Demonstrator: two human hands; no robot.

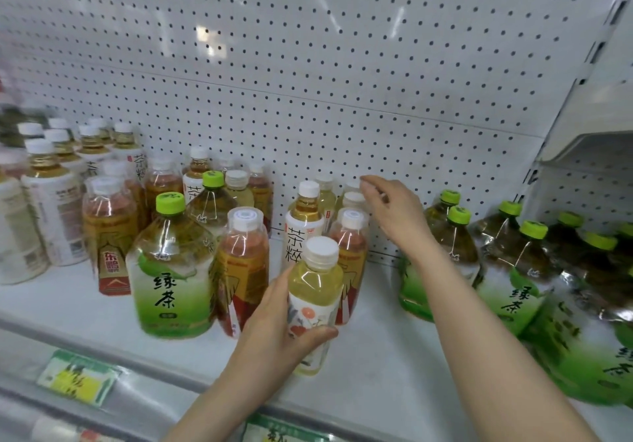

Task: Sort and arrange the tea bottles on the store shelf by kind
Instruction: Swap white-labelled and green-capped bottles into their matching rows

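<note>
Our left hand (274,325) grips the pale bottle (313,304); right hand (394,208), fingers loose, should clear room among matching pale bottles (352,198)

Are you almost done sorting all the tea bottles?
Not yet, maybe halfway. Done: the big green-cap bottles on the right stand together, and white-label bottles are grouped far left. In hand: the left hand has its grip on a pale yellow bottle, and the right hand reaches toward the bottles behind. Left: the middle is still mixed, with two green-cap bottles among the red-label ones.
</note>
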